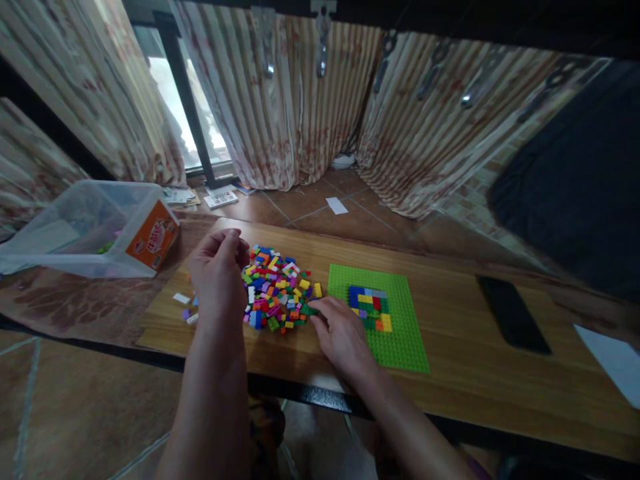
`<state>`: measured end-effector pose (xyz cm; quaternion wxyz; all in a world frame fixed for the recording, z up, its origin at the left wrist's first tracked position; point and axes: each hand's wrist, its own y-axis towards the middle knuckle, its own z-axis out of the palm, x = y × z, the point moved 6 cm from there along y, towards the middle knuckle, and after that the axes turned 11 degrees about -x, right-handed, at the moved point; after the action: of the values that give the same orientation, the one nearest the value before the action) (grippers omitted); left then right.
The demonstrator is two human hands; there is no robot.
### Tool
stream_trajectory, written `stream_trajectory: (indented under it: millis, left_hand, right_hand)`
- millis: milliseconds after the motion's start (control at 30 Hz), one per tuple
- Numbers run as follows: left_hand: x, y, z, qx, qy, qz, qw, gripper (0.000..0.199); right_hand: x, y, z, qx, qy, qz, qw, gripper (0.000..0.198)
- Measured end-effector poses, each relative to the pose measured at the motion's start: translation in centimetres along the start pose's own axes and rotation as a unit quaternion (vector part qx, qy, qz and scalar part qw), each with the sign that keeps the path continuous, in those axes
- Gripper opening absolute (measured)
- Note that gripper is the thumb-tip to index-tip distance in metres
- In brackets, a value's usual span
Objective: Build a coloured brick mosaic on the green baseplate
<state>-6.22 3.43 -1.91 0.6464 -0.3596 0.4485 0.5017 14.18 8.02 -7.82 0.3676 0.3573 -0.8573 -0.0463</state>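
Above the left side of a pile of small coloured toy bricks (275, 287), my left hand (217, 260) is raised with its fingers curled together. Whatever it may hold is hidden. My right hand (345, 337) reaches to the pile's right edge, with thumb and forefinger closed on a dark green brick (309, 309). Just beyond that hand lies a light green baseplate (405, 340). A block of joined bricks (369, 300) in blue, yellow, red, green, grey and orange is fixed on it; my hand overlaps the plate's near left part.
A clear plastic bin (95, 263) with an orange label stands at the left. Several loose bricks lie left of my left forearm, a white one (181, 298) among them. To the right are a black phone (515, 317) and white paper (610, 360) on the wooden table (460, 380).
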Motion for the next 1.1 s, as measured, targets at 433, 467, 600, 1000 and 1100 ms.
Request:
stream_trajectory:
  millis: [433, 467, 600, 1000, 1100]
  left_hand:
    - [1.1, -0.9, 1.5, 0.047, 0.023, -0.003, 0.999, 0.015]
    - [1.2, -1.0, 1.6, 0.05, 0.023, -0.004, 0.998, 0.014]
    - [1.2, -1.3, 2.0, 0.061, 0.021, -0.003, 0.998, 0.013]
    - [1.3, -1.3, 1.9, 0.056, 0.022, -0.013, 0.998, 0.013]
    - [1.2, -1.3, 1.8, 0.057, 0.021, -0.014, 0.998, 0.012]
  right_hand:
    - [-9.3, -0.2, -10.2, -0.069, 0.058, 0.131, 0.987, 0.022]
    - [-9.5, -0.4, -10.2, -0.06, 0.055, 0.13, 0.988, 0.022]
    - [-9.3, -0.7, -9.6, -0.037, 0.052, 0.116, 0.991, 0.022]
    - [-8.2, -0.3, -8.2, 0.016, 0.033, 0.082, 0.996, 0.025]
    - [-9.2, -0.4, -9.3, 0.01, 0.032, 0.09, 0.995, 0.024]
